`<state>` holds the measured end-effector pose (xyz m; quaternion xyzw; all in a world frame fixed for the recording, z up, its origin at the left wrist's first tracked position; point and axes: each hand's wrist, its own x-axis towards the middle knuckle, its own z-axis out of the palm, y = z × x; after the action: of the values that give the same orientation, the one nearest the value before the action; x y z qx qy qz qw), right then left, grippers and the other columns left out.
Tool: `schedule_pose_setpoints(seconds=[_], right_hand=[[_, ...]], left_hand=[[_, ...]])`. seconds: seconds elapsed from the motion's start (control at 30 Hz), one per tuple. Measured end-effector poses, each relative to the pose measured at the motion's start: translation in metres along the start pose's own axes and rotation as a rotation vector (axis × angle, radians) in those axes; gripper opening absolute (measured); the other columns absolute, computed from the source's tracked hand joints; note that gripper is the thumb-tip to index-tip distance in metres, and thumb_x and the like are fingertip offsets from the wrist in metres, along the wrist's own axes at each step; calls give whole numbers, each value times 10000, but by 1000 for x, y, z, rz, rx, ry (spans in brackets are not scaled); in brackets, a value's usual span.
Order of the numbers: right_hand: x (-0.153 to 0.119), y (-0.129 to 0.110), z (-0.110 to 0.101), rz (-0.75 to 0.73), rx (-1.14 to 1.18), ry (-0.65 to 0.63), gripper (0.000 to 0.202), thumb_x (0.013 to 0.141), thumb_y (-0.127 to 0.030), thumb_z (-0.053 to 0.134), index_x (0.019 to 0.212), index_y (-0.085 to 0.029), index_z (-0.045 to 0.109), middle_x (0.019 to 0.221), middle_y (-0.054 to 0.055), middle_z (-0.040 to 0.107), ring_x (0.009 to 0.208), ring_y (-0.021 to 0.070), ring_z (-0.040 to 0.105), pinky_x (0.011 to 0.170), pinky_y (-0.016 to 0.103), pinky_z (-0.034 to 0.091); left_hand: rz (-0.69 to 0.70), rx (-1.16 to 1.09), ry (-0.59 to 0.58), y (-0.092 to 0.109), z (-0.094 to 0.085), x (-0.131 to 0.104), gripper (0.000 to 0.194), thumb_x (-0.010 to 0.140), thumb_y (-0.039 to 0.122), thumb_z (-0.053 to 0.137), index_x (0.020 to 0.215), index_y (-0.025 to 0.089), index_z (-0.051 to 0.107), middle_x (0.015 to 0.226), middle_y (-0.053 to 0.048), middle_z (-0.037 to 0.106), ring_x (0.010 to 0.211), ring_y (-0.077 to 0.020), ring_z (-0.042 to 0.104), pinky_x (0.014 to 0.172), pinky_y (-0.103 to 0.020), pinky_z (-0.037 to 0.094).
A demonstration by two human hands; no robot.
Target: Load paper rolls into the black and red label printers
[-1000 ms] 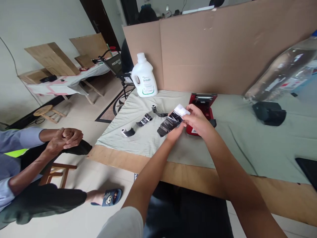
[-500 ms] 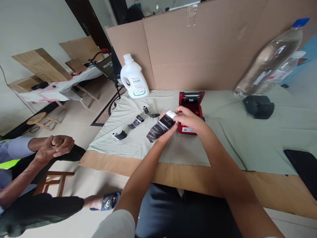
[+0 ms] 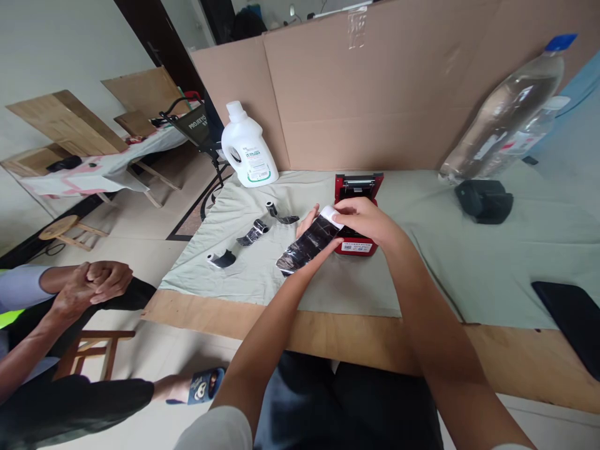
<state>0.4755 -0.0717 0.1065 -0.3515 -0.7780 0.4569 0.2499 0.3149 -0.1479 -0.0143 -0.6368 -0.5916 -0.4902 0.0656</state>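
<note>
A white paper roll [image 3: 330, 214] with a wide strip of paper printed black [image 3: 307, 247] trailing from it is held in both hands. My left hand [image 3: 308, 224] cradles it from beneath, fingers past the strip's far edge and thumb near the red device. From the right, my right hand [image 3: 363, 219] pinches the white end. Just behind the hands stands a small red printer [image 3: 356, 245], its lid [image 3: 360, 182] raised; my right hand covers much of its inside. Left of the hands, three smaller rolls with black-printed tails, among them a small roll [image 3: 254, 232], lie on the cloth.
A white detergent bottle [image 3: 250, 149] stands before a cardboard screen [image 3: 365, 119]. To the right are a large plastic bottle [image 3: 510, 106], a black device [image 3: 484, 201] and a dark flat object [image 3: 569, 315]. Another person's clasped hands [image 3: 96, 284] are at the left.
The black strip has turned and lies flatter, showing more of its face. My left fingers have spread out farther behind it. The whole view has shifted slightly.
</note>
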Motion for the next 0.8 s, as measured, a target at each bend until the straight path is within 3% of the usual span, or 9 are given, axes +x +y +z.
schedule_pose_setpoints(seconds=[0.1,0.2,0.3,0.43,0.57,0.8], right_hand=[[1,7,-16,-25,-129,45,164,888,-287,640,951,-219,775,945,36,771,905,227,677,816,328,509],[0,20,-32,29,-325,136,256,912,-215,573,1040,-211,794,1032,52,792,938,234,687,853,339,489],[6,36,-37,107,-481,192,312,925,-166,549,1093,-210,808,1094,74,799,989,255,696,877,351,488],[25,51,-32,98,-566,107,315,939,-152,569,1133,-201,813,1157,100,797,1055,258,701,934,345,492],[38,48,-27,125,-663,32,331,910,-138,591,1143,-204,816,1205,115,791,1112,274,697,969,351,496],[34,39,-22,146,-710,35,392,924,-118,517,1200,-190,785,1261,124,778,1137,290,693,975,386,480]], left_hand=[[43,-14,28,3,-2,-2,565,1027,545,587,1531,301,512,1527,-116,583,1384,-316,579,1135,-487,508],[131,5,-92,8,-2,-6,323,1072,334,519,1338,342,703,1448,-71,649,1320,-265,606,1098,-457,502],[210,16,-205,16,-1,-9,333,1047,230,522,1223,350,777,1381,-70,693,1280,-263,616,1064,-454,488],[260,24,-274,26,1,-8,361,1039,191,512,1223,341,785,1324,-68,721,1265,-262,615,1043,-444,469],[289,22,-275,28,3,-7,388,1040,163,489,1225,331,786,1291,-61,739,1246,-251,616,1025,-427,465],[293,11,-263,22,8,-6,331,1046,204,540,1249,316,775,1296,-68,739,1231,-245,616,1023,-418,453]])
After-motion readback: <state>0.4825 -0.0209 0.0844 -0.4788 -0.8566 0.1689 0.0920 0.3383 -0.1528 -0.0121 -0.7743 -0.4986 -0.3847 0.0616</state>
